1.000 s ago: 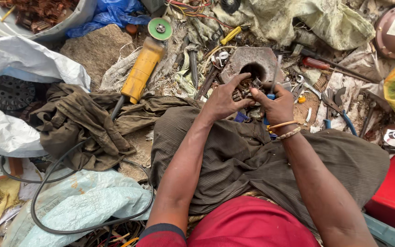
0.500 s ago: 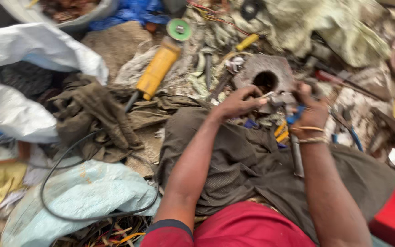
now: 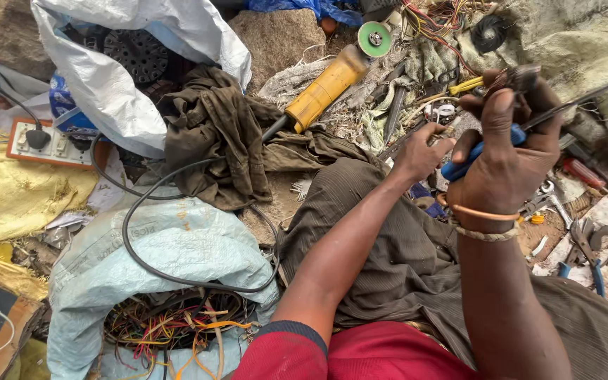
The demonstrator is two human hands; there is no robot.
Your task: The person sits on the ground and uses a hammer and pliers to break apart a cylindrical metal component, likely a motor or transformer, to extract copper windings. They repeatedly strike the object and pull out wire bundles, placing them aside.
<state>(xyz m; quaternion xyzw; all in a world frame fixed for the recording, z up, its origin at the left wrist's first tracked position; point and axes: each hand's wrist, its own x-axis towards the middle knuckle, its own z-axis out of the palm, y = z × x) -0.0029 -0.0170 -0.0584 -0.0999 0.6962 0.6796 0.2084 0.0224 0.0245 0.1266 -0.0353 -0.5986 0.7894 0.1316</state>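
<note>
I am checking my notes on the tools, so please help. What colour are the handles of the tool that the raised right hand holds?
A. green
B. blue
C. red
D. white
B: the right hand is closed around a metal plier-like tool with blue handles, the blue showing between its fingers, while the left hand is lower, beside it.

Yellow-bodied angle grinder with green disc, blue-handled pliers, red shirt, olive-brown trousers, pale blue sack of multicoloured wires, black cable, white bag, orange-and-white power strip
</note>
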